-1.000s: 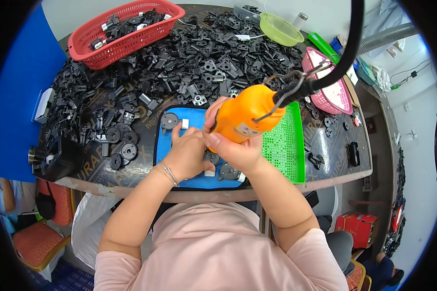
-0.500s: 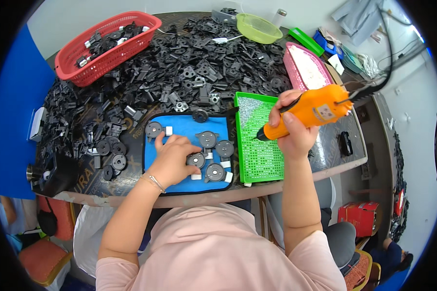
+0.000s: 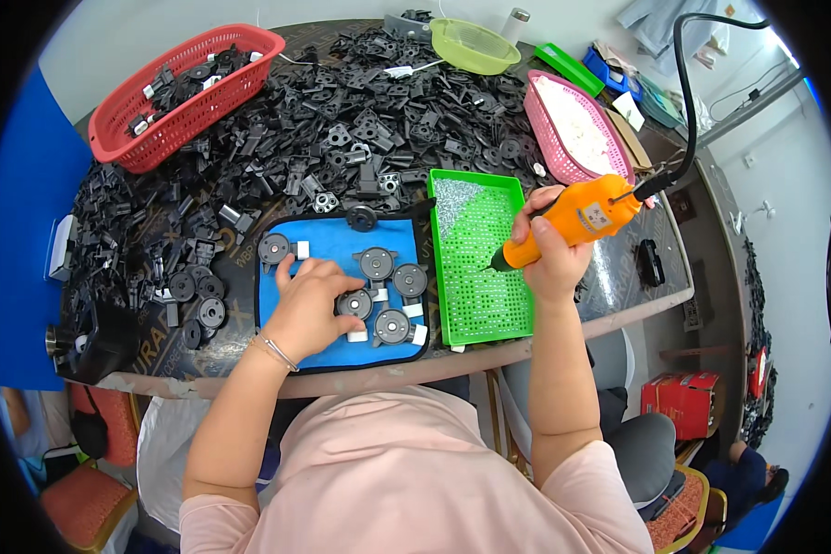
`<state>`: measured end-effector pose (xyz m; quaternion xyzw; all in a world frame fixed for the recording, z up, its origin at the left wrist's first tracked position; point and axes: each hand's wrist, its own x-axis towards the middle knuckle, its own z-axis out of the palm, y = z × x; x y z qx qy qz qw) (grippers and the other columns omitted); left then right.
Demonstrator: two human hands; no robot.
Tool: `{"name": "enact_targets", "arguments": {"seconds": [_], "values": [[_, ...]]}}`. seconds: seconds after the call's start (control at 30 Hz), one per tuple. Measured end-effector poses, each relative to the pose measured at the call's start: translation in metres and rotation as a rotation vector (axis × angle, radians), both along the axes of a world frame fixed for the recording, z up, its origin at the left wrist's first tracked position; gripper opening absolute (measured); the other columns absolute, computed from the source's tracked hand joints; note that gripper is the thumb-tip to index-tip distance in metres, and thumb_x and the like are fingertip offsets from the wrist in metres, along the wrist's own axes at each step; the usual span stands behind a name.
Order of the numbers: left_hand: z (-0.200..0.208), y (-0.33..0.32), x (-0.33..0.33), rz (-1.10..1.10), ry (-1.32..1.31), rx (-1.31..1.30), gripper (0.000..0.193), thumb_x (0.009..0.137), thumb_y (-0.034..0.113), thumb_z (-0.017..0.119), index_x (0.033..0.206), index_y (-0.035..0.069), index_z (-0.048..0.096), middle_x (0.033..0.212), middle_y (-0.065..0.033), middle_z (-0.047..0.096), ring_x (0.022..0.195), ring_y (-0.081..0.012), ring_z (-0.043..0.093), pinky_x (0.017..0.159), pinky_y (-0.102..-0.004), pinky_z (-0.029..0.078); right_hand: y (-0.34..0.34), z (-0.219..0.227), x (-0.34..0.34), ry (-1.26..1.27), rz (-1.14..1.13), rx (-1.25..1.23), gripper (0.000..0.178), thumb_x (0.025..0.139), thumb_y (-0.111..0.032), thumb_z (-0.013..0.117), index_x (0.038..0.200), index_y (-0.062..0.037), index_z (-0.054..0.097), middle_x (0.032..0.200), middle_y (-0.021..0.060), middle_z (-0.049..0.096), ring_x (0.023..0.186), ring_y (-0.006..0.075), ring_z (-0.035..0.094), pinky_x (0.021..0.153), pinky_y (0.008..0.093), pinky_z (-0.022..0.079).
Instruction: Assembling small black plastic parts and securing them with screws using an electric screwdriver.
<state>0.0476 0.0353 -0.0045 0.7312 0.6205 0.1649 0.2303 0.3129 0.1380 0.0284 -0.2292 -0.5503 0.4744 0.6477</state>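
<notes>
My left hand (image 3: pixel 312 309) rests on a blue mat (image 3: pixel 319 355), thumb and index finger closed around a round black plastic part (image 3: pixel 354 305) with a white block at its edge. More such parts lie around it on the mat, one of them (image 3: pixel 377 264) just beyond the held part and another (image 3: pixel 274 247) near the far left corner. An orange electric screwdriver (image 3: pixel 582 217) is gripped in my right hand (image 3: pixel 559 258). Its dark tip points down and left over a green perforated tray (image 3: pixel 485 336), where small silvery screws (image 3: pixel 452 203) are heaped in the far left corner.
Loose black plastic parts (image 3: pixel 342 120) cover the back and left of the table. A red basket (image 3: pixel 185 120) stands far left, a pink basket (image 3: pixel 549 138) of white pieces far right, and a yellow-green basket (image 3: pixel 475 51) at the back. The screwdriver's black cable (image 3: pixel 683 102) rises at right.
The whole view has shifted slightly. The screwdriver tip has moved a little to the right over the green tray. My left hand keeps its hold on the same round part.
</notes>
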Motion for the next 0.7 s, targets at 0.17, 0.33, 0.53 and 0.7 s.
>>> {"name": "enact_targets", "arguments": {"seconds": [0.17, 0.33, 0.53, 0.7], "values": [[-0.001, 0.0, 0.0, -0.007, 0.002, -0.006, 0.052, 0.058, 0.023, 0.084, 0.106, 0.013, 0.069, 0.097, -0.0017, 0.06, 0.107, -0.0224, 0.051, 0.11, -0.0505, 0.014, 0.001, -0.002, 0.0, 0.004, 0.01, 0.014, 0.02, 0.077, -0.005, 0.06, 0.094, 0.0007, 0.051, 0.089, 0.0104, 0.052, 0.061, 0.0168, 0.054, 0.057, 0.0273, 0.045], [0.002, -0.003, 0.0, -0.003, 0.013, -0.003, 0.049, 0.062, 0.023, 0.082, 0.108, 0.013, 0.069, 0.099, -0.001, 0.06, 0.108, -0.0221, 0.051, 0.109, -0.0543, 0.013, 0.002, 0.0, -0.001, 0.007, 0.01, -0.009, 0.023, 0.076, -0.005, 0.061, 0.095, 0.0005, 0.051, 0.089, 0.0104, 0.052, 0.061, 0.0177, 0.054, 0.057, 0.0281, 0.045], [-0.003, -0.007, 0.0, -0.023, 0.032, 0.062, 0.051, 0.064, 0.022, 0.081, 0.112, 0.014, 0.067, 0.1, -0.0005, 0.06, 0.109, -0.0211, 0.051, 0.109, -0.0552, 0.014, -0.009, 0.026, -0.008, 0.026, 0.075, 0.076, 0.026, 0.076, -0.009, 0.059, 0.098, 0.0007, 0.049, 0.092, 0.0131, 0.05, 0.063, 0.0189, 0.053, 0.058, 0.0296, 0.046], [-0.007, -0.009, 0.0, -0.039, 0.049, 0.124, 0.052, 0.064, 0.022, 0.081, 0.113, 0.015, 0.066, 0.1, 0.0001, 0.059, 0.109, -0.0201, 0.051, 0.108, -0.0556, 0.015, -0.036, 0.034, -0.064, 0.077, 0.356, 0.094, 0.026, 0.079, -0.013, 0.063, 0.096, 0.0012, 0.049, 0.091, 0.0145, 0.05, 0.061, 0.0189, 0.056, 0.056, 0.0289, 0.049]]}}
